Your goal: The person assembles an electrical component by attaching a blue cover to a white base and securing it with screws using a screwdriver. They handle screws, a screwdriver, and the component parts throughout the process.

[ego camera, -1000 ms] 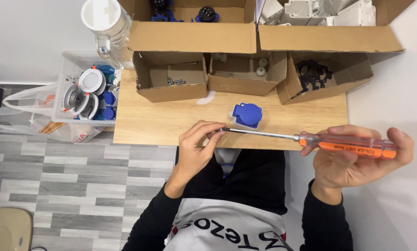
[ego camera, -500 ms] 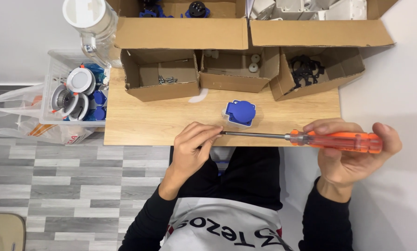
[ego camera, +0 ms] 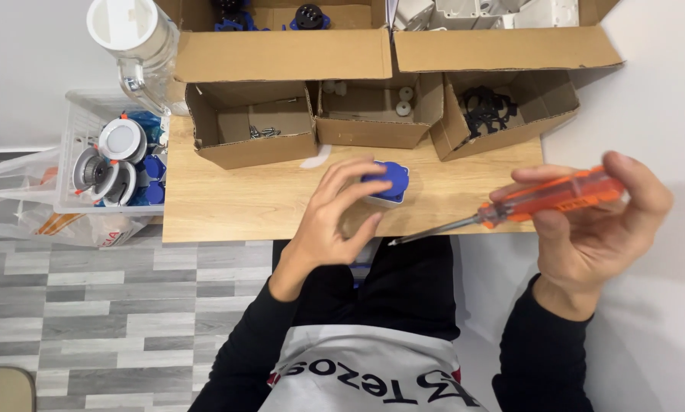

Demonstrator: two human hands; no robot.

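My left hand (ego camera: 333,217) reaches over the wooden table (ego camera: 220,202), its fingertips touching a small blue and white socket-like part (ego camera: 388,183) that rests near the table's front edge. The fingers are spread around the part without lifting it. My right hand (ego camera: 594,229) is off the table's right side and grips a screwdriver (ego camera: 541,200) by its orange translucent handle. The metal shaft points left and down, its tip just past the table's front edge, apart from the blue part.
Three open cardboard boxes stand at the back: one with screws (ego camera: 262,131), one with white caps (ego camera: 384,107), one with black rings (ego camera: 491,103). Larger boxes (ego camera: 281,53) lie behind. A clear bin (ego camera: 110,164) with round fittings and a plastic jar (ego camera: 140,49) stand left.
My left hand let go of the screwdriver shaft and moved up onto the blue part. My right hand swung the screwdriver away to the right, tip lowered.
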